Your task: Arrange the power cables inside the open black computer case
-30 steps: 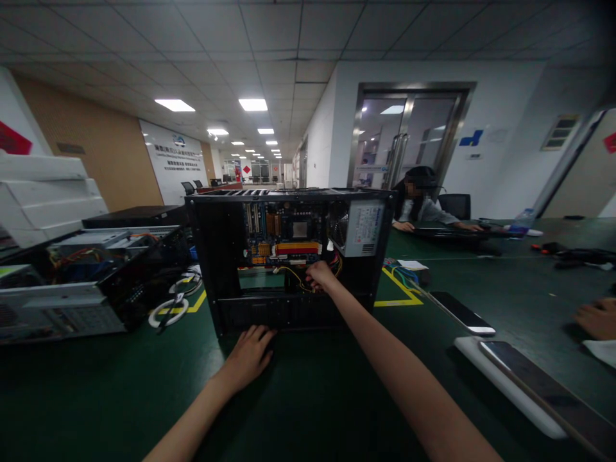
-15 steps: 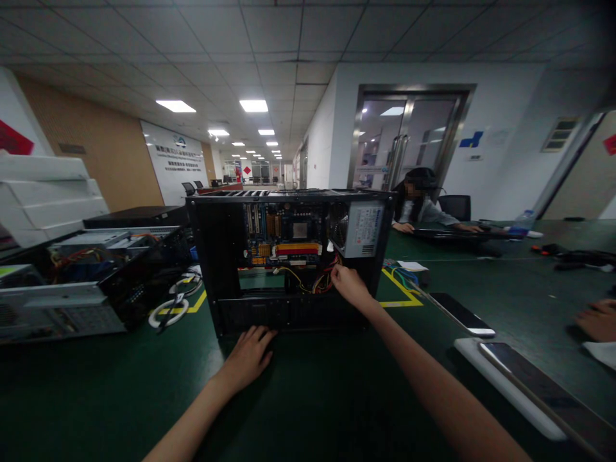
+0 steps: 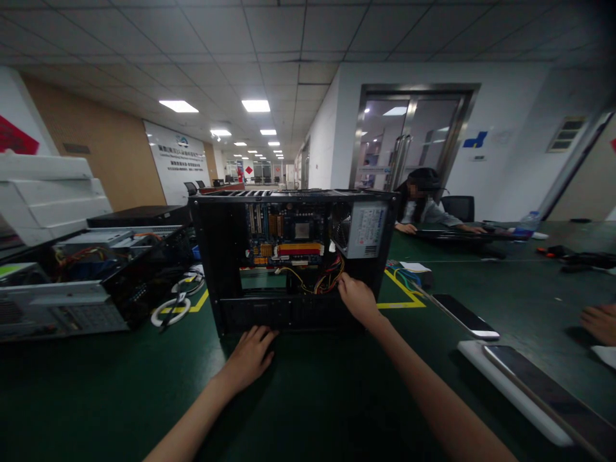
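Note:
An open black computer case (image 3: 250, 312) stands upright on the green table, its inside facing me. A motherboard (image 3: 262, 224) is mounted at the back, with a silver power supply (image 3: 368, 228) at the upper right. Several coloured power cables (image 3: 330, 277) hang below the supply. My right hand (image 3: 357, 296) reaches in at these cables, its fingers curled together; what they pinch is hidden. My left hand (image 3: 251, 353) lies with fingers spread on the table, fingertips at the lower front edge of the case.
Another opened computer case (image 3: 62, 301) lies at the left, with a coiled white cable (image 3: 169, 311) beside it. Phones (image 3: 464, 316) and a white slab (image 3: 513, 394) lie at the right. A person (image 3: 426, 208) sits across; another hand (image 3: 599, 324) shows at the right edge.
My right hand has moved slightly right and down along the cables, and more of the cable bundle shows. The left hand has stayed in place.

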Tool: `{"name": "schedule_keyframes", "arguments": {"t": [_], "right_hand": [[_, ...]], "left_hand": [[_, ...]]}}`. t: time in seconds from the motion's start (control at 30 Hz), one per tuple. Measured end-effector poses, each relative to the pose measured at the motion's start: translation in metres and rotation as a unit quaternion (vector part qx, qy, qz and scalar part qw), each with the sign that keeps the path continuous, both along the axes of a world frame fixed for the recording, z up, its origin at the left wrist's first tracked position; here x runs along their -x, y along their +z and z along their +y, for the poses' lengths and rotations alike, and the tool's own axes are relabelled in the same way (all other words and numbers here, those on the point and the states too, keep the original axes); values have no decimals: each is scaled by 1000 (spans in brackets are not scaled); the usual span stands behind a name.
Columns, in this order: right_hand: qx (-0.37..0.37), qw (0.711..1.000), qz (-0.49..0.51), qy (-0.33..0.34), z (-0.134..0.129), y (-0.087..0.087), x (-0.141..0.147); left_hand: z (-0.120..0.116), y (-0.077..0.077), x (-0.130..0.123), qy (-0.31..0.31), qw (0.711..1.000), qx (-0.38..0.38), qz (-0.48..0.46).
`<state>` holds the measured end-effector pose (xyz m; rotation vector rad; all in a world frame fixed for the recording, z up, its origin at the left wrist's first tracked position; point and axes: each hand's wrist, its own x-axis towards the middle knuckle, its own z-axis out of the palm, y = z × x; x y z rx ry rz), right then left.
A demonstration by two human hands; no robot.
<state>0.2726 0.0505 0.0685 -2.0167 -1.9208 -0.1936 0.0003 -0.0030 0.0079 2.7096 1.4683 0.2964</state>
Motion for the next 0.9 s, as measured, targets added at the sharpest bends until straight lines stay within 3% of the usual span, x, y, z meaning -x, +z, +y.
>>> {"name": "schedule_keyframes", "arguments": {"t": [0.37, 0.67, 0.77, 0.9], "right_hand": [[66, 996, 8, 58, 9, 8, 1], [76, 991, 41, 100, 30, 18, 35], [101, 980, 96, 141, 44, 18, 45], [195, 945, 173, 195, 66, 13, 59]], "left_hand": [[4, -9, 2, 6, 1000, 3, 4], [3, -4, 1, 0, 1000, 1, 3], [4, -5, 1, 0, 1000, 0, 5], [4, -4, 1, 3, 1000, 0, 11]]}}
